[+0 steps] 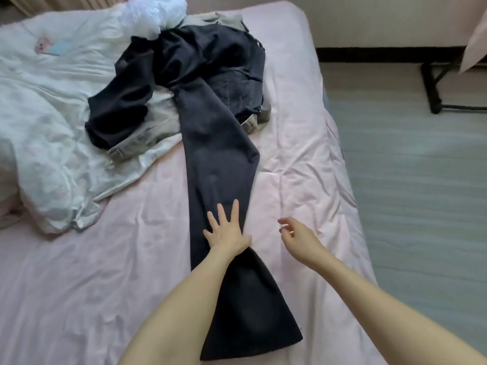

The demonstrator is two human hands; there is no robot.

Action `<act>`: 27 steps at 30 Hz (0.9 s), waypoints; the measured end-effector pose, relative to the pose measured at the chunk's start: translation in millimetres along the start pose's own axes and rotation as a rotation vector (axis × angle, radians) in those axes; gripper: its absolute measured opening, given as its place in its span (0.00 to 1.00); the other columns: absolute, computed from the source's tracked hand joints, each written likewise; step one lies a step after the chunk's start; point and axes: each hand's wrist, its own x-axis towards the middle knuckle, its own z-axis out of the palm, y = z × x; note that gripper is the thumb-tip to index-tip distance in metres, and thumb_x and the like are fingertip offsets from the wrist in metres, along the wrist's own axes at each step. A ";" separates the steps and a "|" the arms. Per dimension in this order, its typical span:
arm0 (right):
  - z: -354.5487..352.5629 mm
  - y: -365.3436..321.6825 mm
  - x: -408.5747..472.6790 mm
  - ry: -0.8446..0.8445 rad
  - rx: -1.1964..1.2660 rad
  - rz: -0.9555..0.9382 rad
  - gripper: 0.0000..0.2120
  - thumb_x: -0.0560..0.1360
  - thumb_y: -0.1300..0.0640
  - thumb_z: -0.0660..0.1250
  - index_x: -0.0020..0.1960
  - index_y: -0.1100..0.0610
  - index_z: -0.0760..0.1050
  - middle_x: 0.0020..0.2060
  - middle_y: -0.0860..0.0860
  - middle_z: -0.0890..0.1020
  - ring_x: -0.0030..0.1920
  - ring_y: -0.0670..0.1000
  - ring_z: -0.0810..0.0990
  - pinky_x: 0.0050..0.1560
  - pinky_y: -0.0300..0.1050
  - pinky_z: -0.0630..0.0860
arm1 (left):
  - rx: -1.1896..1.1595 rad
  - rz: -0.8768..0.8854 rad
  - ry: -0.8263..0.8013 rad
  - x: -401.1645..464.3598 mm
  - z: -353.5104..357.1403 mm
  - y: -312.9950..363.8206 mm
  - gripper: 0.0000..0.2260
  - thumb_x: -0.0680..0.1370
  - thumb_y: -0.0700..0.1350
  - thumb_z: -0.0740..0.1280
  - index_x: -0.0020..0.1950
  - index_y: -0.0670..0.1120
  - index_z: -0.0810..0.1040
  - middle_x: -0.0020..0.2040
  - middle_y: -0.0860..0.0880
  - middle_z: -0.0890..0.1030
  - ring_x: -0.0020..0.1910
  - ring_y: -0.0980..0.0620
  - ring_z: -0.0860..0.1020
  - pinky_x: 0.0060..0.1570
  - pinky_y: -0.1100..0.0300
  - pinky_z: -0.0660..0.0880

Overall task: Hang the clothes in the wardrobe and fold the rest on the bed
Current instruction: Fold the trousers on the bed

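Dark flared trousers lie stretched lengthwise down the pink bed, legs together, hem nearest me. Their waist end rests on a heap of clothes at the far end: another dark garment, a beige one under it, and a white one on top. My left hand presses flat on the trouser leg with fingers spread. My right hand hovers just right of the trousers above the sheet, fingers loosely curled, holding nothing.
A crumpled white quilt covers the bed's far left. The bed's right edge drops to a grey floor. A black metal frame stands on the floor at the far right, near the wall.
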 end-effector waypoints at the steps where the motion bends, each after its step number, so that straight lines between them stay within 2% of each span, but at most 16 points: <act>1: 2.2 -2.2 6.5 0.013 0.058 -0.001 0.18 0.78 0.57 0.53 0.67 0.52 0.68 0.60 0.52 0.76 0.56 0.49 0.74 0.50 0.41 0.71 | 0.013 0.026 0.046 3.7 0.9 -4.5 0.36 0.78 0.48 0.60 0.76 0.55 0.37 0.78 0.46 0.45 0.75 0.39 0.45 0.68 0.42 0.59; 3: 16.1 -8.3 24.8 0.028 0.170 0.021 0.18 0.78 0.57 0.54 0.68 0.53 0.67 0.61 0.52 0.76 0.56 0.49 0.75 0.51 0.42 0.72 | 0.014 0.120 0.184 11.2 11.1 -19.2 0.32 0.77 0.38 0.57 0.77 0.52 0.47 0.72 0.48 0.64 0.70 0.42 0.60 0.59 0.53 0.68; 4: 20.6 -14.7 33.6 0.029 0.218 0.034 0.19 0.78 0.56 0.55 0.69 0.54 0.66 0.61 0.52 0.75 0.56 0.50 0.75 0.54 0.45 0.74 | -0.026 0.179 0.259 10.9 12.6 -25.5 0.30 0.77 0.35 0.56 0.77 0.51 0.53 0.64 0.48 0.72 0.63 0.43 0.66 0.53 0.55 0.70; 5: 28.1 -22.8 42.3 0.014 0.254 0.053 0.21 0.78 0.55 0.55 0.70 0.55 0.64 0.60 0.52 0.75 0.57 0.51 0.75 0.58 0.48 0.74 | -0.084 0.226 0.292 8.7 13.2 -34.0 0.30 0.76 0.33 0.56 0.76 0.50 0.57 0.56 0.48 0.76 0.58 0.45 0.68 0.49 0.56 0.71; 7: 36.3 -40.7 57.0 -0.031 0.313 0.072 0.26 0.78 0.52 0.56 0.74 0.57 0.57 0.54 0.51 0.74 0.53 0.52 0.75 0.61 0.51 0.73 | -0.146 0.335 0.310 0.2 8.6 -46.1 0.28 0.75 0.31 0.55 0.73 0.49 0.64 0.49 0.47 0.77 0.51 0.47 0.68 0.48 0.56 0.71; 9: 42.5 -61.6 69.5 -0.097 0.467 0.119 0.34 0.78 0.49 0.59 0.76 0.59 0.46 0.51 0.55 0.77 0.52 0.55 0.78 0.58 0.49 0.76 | -0.166 0.441 0.306 -12.8 2.7 -59.6 0.26 0.75 0.31 0.56 0.71 0.48 0.68 0.47 0.47 0.77 0.47 0.49 0.66 0.50 0.57 0.70; 10: 44.0 -71.7 75.2 -0.120 0.575 0.145 0.37 0.78 0.48 0.61 0.76 0.59 0.43 0.56 0.58 0.77 0.55 0.58 0.78 0.57 0.50 0.77 | -0.185 0.502 0.306 -21.3 -0.2 -65.6 0.26 0.74 0.30 0.57 0.70 0.47 0.70 0.46 0.47 0.78 0.45 0.50 0.65 0.50 0.57 0.70; 12: 46.2 -93.8 84.0 -0.138 0.709 0.176 0.42 0.76 0.45 0.64 0.76 0.57 0.41 0.66 0.55 0.70 0.60 0.56 0.76 0.58 0.51 0.76 | -0.212 0.633 0.284 -41.2 -4.4 -78.3 0.24 0.73 0.29 0.58 0.67 0.44 0.74 0.44 0.46 0.78 0.42 0.49 0.65 0.47 0.58 0.71; 14: 56.2 -110.0 80.3 -0.135 0.666 0.156 0.37 0.76 0.49 0.65 0.76 0.57 0.48 0.64 0.53 0.70 0.59 0.53 0.76 0.56 0.47 0.76 | -0.200 0.730 0.212 -64.7 -1.5 -93.3 0.23 0.73 0.31 0.58 0.65 0.44 0.76 0.42 0.47 0.79 0.41 0.48 0.67 0.45 0.57 0.71; 15: 63.8 -111.5 72.8 -0.110 0.591 0.114 0.29 0.77 0.54 0.64 0.74 0.58 0.57 0.59 0.52 0.75 0.54 0.51 0.79 0.51 0.43 0.77 | -0.179 0.745 0.155 -75.8 3.4 -99.9 0.22 0.73 0.32 0.58 0.66 0.46 0.75 0.43 0.48 0.79 0.41 0.49 0.66 0.45 0.58 0.71; 17: 81.2 -100.8 44.4 -0.053 0.440 0.023 0.14 0.78 0.61 0.60 0.62 0.58 0.72 0.47 0.49 0.80 0.43 0.47 0.80 0.41 0.37 0.76 | -0.117 0.717 0.018 -95.4 15.7 -114.1 0.23 0.75 0.35 0.57 0.68 0.51 0.73 0.46 0.50 0.79 0.43 0.50 0.66 0.48 0.59 0.69; 19: 96.2 -75.8 5.3 -0.047 0.288 -0.005 0.08 0.77 0.62 0.58 0.52 0.54 0.74 0.40 0.48 0.80 0.39 0.46 0.77 0.36 0.35 0.72 | -0.003 0.684 -0.159 -114.4 26.6 -129.1 0.25 0.74 0.37 0.56 0.69 0.55 0.70 0.50 0.51 0.78 0.47 0.49 0.70 0.49 0.59 0.69; 21: 103.4 -44.1 -42.5 -0.107 0.097 0.009 0.08 0.77 0.61 0.58 0.48 0.52 0.74 0.35 0.44 0.77 0.36 0.44 0.74 0.33 0.31 0.68 | 0.078 0.684 -0.348 -140.7 34.7 -140.1 0.22 0.75 0.42 0.58 0.68 0.56 0.72 0.53 0.51 0.75 0.50 0.47 0.73 0.46 0.58 0.69; 24: 101.9 0.1 -103.8 -0.186 -0.071 0.078 0.10 0.76 0.62 0.59 0.47 0.50 0.76 0.32 0.39 0.74 0.35 0.41 0.72 0.32 0.29 0.66 | 0.074 0.638 -0.354 -164.7 36.0 -147.1 0.16 0.76 0.55 0.60 0.61 0.55 0.76 0.53 0.53 0.72 0.49 0.50 0.76 0.41 0.60 0.66; 25: 97.1 9.7 -119.7 -0.200 -0.106 0.108 0.11 0.75 0.62 0.59 0.46 0.48 0.76 0.32 0.39 0.75 0.36 0.43 0.73 0.34 0.30 0.66 | 0.037 0.608 -0.313 -166.9 33.4 -146.8 0.15 0.76 0.57 0.60 0.60 0.55 0.77 0.52 0.53 0.73 0.49 0.51 0.76 0.42 0.60 0.67; 27: 86.8 20.4 -132.9 -0.230 -0.151 0.165 0.11 0.74 0.62 0.59 0.44 0.49 0.77 0.34 0.42 0.79 0.40 0.49 0.77 0.40 0.39 0.72 | -0.046 0.543 -0.223 -159.7 24.1 -142.6 0.13 0.77 0.55 0.60 0.56 0.54 0.79 0.52 0.53 0.74 0.49 0.52 0.76 0.44 0.60 0.69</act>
